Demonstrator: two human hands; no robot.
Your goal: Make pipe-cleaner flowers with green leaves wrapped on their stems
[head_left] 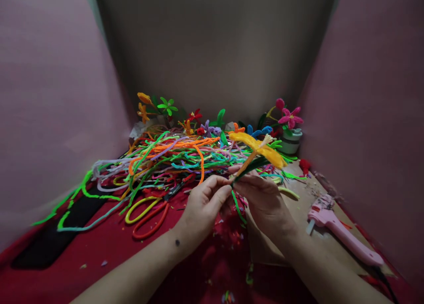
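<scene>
Both hands meet at the base of a yellow pipe-cleaner flower (256, 147), which tilts up to the right with a pale tuft at its centre. My left hand (208, 202) pinches the lower end of the stem between thumb and forefinger. My right hand (265, 202) is closed around the stem from the other side, just under a dark green leaf (253, 166). A bright green pipe cleaner (237, 207) dangles below the pinch. Some fingertips of both hands are hidden.
A heap of coloured pipe cleaners (179, 158) spreads behind my hands. Scissors (149, 213) with yellow and red handles lie left. A pink glue gun (344, 233) rests on cardboard (271, 251) at right. Behind, finished flowers include a pink one (290, 117) in a pot (290, 142).
</scene>
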